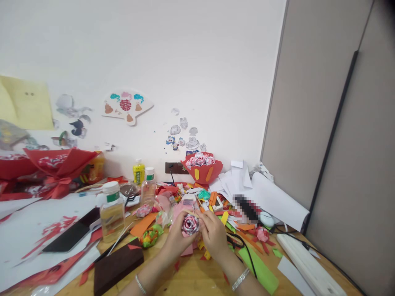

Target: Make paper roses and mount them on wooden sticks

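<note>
A pink, white and dark paper rose [190, 225] is held between my two hands over the middle of the table. My left hand [179, 234] wraps round its left and lower side, fingers closed on it. On the right, my right hand [212, 231] pinches the flower's edge with thumb and fingertips. Behind the flower lie pink paper scraps [177, 211]. A crumpled green and orange paper piece [150, 236] sits left of my left hand. Whether the flower has a stem is hidden by my hands.
Red-wrapped bouquets [61, 168] stand back left, and another bouquet [202, 168] against the wall. Clear bottles [112, 213] and a black tablet [72, 230] are on the left, near a dark box [119, 263]. A white power strip [308, 263] and black cable [247, 246] lie right.
</note>
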Motion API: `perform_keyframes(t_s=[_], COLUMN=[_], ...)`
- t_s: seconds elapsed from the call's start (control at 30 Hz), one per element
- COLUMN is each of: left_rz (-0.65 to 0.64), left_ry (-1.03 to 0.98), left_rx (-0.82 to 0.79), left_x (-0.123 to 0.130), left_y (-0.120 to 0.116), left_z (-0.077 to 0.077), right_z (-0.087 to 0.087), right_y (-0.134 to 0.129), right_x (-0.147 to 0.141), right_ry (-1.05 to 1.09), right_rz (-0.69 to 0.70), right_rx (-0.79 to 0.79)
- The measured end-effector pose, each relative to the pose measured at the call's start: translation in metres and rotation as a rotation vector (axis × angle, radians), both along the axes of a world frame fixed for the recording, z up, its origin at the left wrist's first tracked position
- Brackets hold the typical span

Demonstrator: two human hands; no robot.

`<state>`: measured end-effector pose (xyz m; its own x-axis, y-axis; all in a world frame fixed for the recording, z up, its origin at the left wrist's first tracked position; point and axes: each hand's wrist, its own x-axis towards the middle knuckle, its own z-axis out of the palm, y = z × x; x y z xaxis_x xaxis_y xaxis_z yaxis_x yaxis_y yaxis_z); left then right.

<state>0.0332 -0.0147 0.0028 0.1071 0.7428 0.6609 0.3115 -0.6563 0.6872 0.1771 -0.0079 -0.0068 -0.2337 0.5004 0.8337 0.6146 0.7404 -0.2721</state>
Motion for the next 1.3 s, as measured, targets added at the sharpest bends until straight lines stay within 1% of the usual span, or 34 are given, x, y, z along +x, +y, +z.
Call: perform_keyframes(t_s=[0.23, 0.43, 0.57, 0.63, 0.87, 0.97, 1.07, 1.2, 1.3], left_rz=[-0.021, 0.000, -0.009, -0.011, 0.006, 0.015, 0.023, 0.024, 0.020], left_ry=[0.028, 0.059, 0.087, 0.102, 0.111, 0.123, 0.138, 0.170, 0.176], left_rx=[0.018, 0.062, 0.046, 0.040, 0.056, 0.044, 0.047, 0.061, 0.075], left_x=[-0.0011, -0.0015, -0.0014, -0.0011, -0.0002, -0.0004, -0.0013, -0.0027, -0.0026], left_y=[0.0022, 0.0015, 0.0011, 0.0008, 0.0021, 0.0023, 0.0018, 0.0011, 0.0010], left_z=[-0.0024, -0.0007, -0.0022, -0.0030, -0.0050, -0.0056, -0.0045, -0.0011, -0.0009], right_z=[-0.0022, -0.0036, -0.0038, -0.0033, -0.0059, -0.0071, -0.0053, -0.0028, -0.0041], right_y=[0.0055, 0.0040, 0.0028, 0.0025, 0.0016, 0.0027, 0.0048, 0.0052, 0.0034], right_x=[0.0046, 0.0011, -0.0028, -0.0038, -0.0044, -0.0038, -0.0024, -0.0020, -0.0045], right_ry=[-0.081, -0.109, -0.117, -0.116, -0.094, -0.126, -0.158, -0.173, -0.133], right_rz=[-0.045, -0.133, -0.160, -0.174, -0.153, -0.173, -0.196, -0.188, -0.175], right_rx=[0.037, 0.053, 0.132, 0.138, 0.086, 0.073, 0.089, 0.141, 0.138])
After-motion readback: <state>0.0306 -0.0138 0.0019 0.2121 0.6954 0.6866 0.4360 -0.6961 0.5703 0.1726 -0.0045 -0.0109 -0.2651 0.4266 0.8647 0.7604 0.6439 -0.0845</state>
